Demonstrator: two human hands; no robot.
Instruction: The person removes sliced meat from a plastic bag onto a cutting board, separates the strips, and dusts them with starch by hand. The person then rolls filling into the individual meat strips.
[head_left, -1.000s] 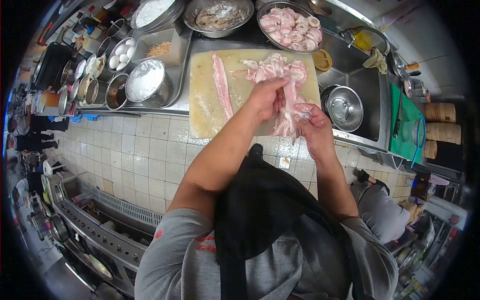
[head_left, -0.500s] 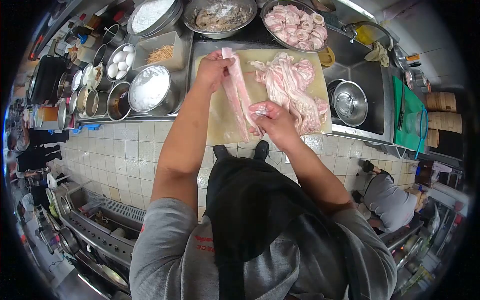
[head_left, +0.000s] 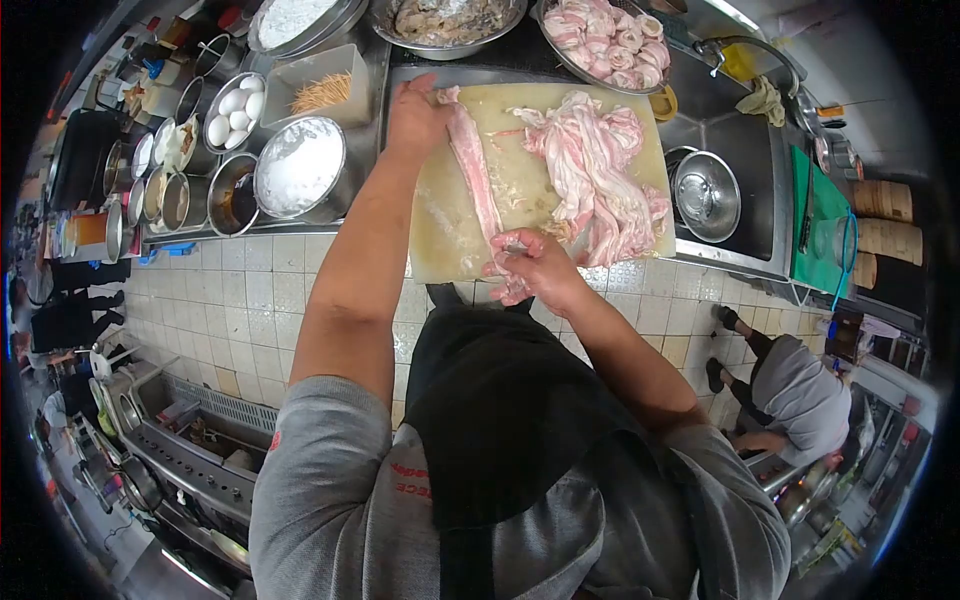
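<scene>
A long pale pink meat strip [head_left: 470, 155] lies lengthwise on the left part of the yellowish cutting board [head_left: 440, 240]. My left hand [head_left: 418, 118] is beside its far end, at the board's far left corner, with the fingers apart and nothing seen in them. At the near edge of the board my right hand [head_left: 540, 268] has its fingers closed on the strip's near end, which hangs a little over the edge. A heap of meat strips [head_left: 590, 175] lies to the right of the strip.
Behind the board stand a colander of rolled meat [head_left: 605, 45] and a bowl of pale mixture [head_left: 450, 22]. On the left are toothpicks [head_left: 322, 93], white powder [head_left: 300, 168] and eggs [head_left: 236, 110]. A sink with a metal bowl [head_left: 706, 197] adjoins on the right. Another person [head_left: 800, 395] is at lower right.
Both hands moved left from the heap to the left side of the board. A strip held up half a second ago now lies flat, and my left hand has let go of its far end.
</scene>
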